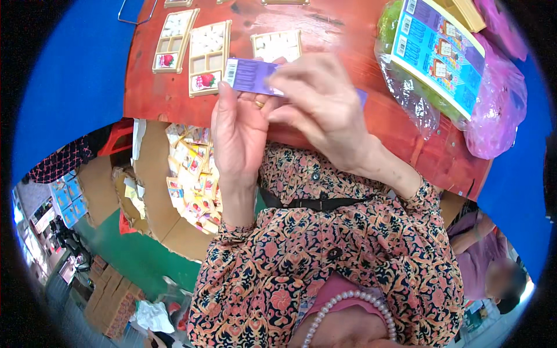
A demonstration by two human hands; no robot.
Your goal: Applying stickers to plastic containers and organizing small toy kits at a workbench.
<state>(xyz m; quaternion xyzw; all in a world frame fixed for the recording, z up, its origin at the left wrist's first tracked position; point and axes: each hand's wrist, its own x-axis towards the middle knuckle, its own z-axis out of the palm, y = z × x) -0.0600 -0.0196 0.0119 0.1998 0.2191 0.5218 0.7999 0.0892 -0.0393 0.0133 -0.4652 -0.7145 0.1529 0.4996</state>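
Observation:
A long purple printed strip point(250, 76) with a barcode at its left end lies across the fingers of my left hand point(241, 130), palm up. My left thumb presses near that end. Over the strip, my right hand point(331, 110) is closed in a pinch; whatever its fingertips hold is hidden. The strip's far end shows behind my right hand. Beyond the hands lie small beige trays: one tray point(200, 62) touches or nearly touches the strip and has a strawberry picture and white pieces, a similar tray point(166, 44) is left of it, and a third tray point(253, 44) holds white pieces.
On the right of the red table point(360, 35), a printed blue-and-purple sheet point(426, 49) lies over a clear bag with green contents, beside a pink plastic bag point(502, 110). A cardboard box point(159, 180) below left holds many small printed packs. A person point(478, 255) sits at lower right.

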